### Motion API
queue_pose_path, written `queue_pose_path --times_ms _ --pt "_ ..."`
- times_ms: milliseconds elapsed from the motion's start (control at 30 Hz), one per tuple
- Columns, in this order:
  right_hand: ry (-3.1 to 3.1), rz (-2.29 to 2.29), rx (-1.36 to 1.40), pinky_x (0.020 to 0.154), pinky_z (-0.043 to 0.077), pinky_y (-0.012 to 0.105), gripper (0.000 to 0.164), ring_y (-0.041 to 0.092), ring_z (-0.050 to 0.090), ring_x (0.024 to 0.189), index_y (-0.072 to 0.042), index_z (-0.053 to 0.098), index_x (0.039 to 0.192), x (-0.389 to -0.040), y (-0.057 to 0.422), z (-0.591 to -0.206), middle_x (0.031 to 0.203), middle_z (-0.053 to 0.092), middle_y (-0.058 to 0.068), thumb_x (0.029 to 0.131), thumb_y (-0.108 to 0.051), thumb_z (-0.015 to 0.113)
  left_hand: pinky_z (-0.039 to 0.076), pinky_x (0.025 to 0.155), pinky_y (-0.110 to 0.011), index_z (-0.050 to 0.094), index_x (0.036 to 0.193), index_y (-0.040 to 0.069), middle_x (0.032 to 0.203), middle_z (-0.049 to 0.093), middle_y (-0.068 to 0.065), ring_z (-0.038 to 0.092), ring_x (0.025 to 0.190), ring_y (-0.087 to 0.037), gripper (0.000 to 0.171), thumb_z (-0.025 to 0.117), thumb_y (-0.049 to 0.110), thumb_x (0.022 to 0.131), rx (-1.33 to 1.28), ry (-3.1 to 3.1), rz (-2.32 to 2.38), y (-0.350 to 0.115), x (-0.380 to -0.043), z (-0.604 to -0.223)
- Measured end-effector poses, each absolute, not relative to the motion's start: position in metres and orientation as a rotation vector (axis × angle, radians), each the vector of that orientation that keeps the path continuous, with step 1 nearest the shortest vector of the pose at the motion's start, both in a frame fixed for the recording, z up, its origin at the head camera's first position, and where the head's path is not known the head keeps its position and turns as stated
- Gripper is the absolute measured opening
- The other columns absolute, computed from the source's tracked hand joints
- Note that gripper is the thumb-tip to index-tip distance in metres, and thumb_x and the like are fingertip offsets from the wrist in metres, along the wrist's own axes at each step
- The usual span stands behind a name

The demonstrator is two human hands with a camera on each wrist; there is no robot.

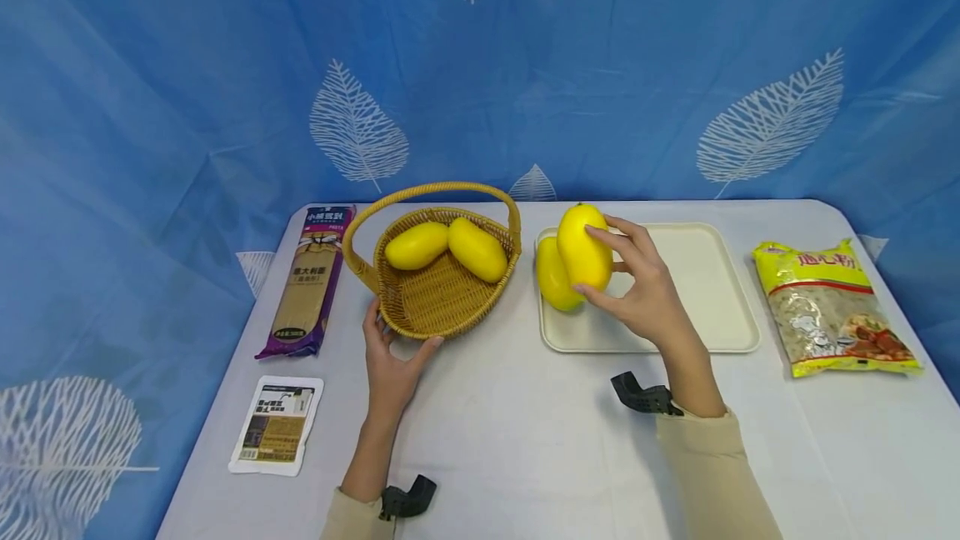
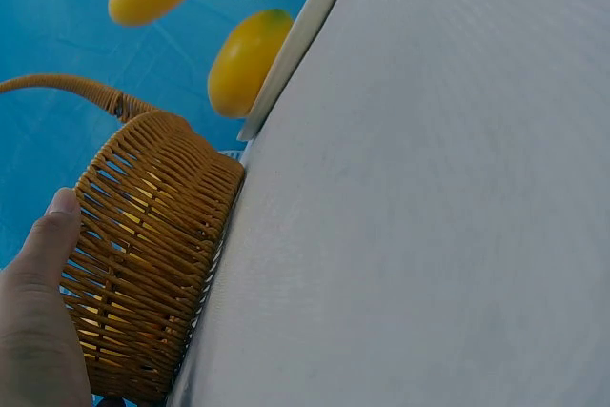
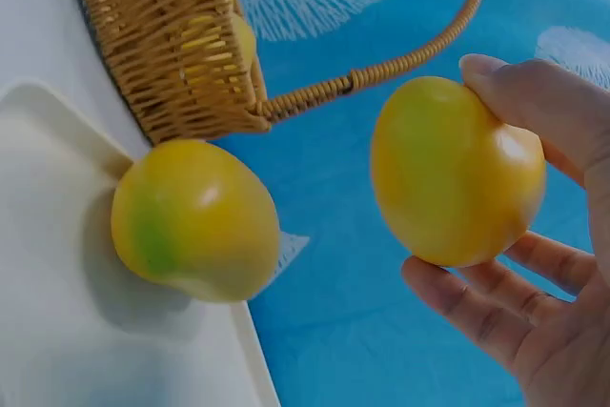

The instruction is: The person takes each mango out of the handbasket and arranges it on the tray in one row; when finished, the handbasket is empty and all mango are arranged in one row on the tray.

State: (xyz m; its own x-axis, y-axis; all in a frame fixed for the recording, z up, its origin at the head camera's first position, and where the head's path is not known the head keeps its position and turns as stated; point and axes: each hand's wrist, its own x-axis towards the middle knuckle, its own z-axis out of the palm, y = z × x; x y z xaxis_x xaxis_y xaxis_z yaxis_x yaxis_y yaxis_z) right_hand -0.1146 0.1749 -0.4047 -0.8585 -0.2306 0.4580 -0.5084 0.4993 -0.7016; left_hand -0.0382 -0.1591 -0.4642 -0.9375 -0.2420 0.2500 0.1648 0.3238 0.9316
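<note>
My right hand (image 1: 647, 290) grips a yellow mango (image 1: 585, 247) between thumb and fingers, raised over the left end of a cream tray (image 1: 723, 290). A second mango (image 3: 195, 221), with a greenish patch, lies on that tray, partly behind the held one in the head view. At the near side of a wicker basket (image 1: 435, 311), my left hand (image 1: 393, 369) holds its wall with thumb and fingers spread apart. Inside the basket are two mangoes, one on the left (image 1: 417, 246) and one on the right (image 1: 477, 249). Some left fingertips are hidden by the basket.
A pasta packet (image 1: 303, 286) lies left of the basket, with a small white pouch (image 1: 276, 426) nearer. Right of the tray lies a yellow-edged bag (image 1: 832, 307). The arched basket handle (image 1: 435, 187) stands up. Blue leaf-patterned cloth (image 1: 600, 65) hangs behind the white table (image 1: 525, 440).
</note>
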Motion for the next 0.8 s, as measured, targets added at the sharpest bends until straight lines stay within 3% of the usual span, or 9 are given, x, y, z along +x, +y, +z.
queue_pose_path --times_ms 600,700,800 --pt "-2.570 1.242 0.455 0.077 0.041 0.002 0.074 0.041 0.049 0.123 -0.013 0.053 0.140 -0.129 0.205 -0.436 0.145 0.040 0.019 0.073 -0.006 0.085 0.032 0.106 -0.053 0.014 0.153 -0.005 0.151 0.027 -0.031 0.033 0.138 -0.046 0.101 0.081 0.002 0.077 0.078 -2.263 -1.643 -0.159 -0.038 -0.461" --pt "-2.624 1.241 0.422 0.078 0.050 0.012 0.074 0.041 0.048 0.125 -0.012 0.052 0.141 -0.132 0.206 -0.442 0.145 0.039 0.020 0.075 -0.008 0.085 0.031 0.106 -0.053 0.014 0.153 -0.005 0.152 0.027 -0.031 0.033 0.138 -0.045 0.101 0.081 0.001 0.076 0.084 -2.261 -1.648 -0.159 -0.038 -0.460" --pt "-2.677 1.239 0.393 0.080 0.057 0.035 0.073 0.042 0.046 0.126 -0.011 0.051 0.141 -0.134 0.206 -0.446 0.145 0.038 0.022 0.076 -0.009 0.084 0.031 0.106 -0.053 0.014 0.153 -0.005 0.152 0.027 -0.031 0.033 0.138 -0.045 0.102 0.081 0.001 0.076 0.089 -2.263 -1.651 -0.159 -0.038 -0.460"
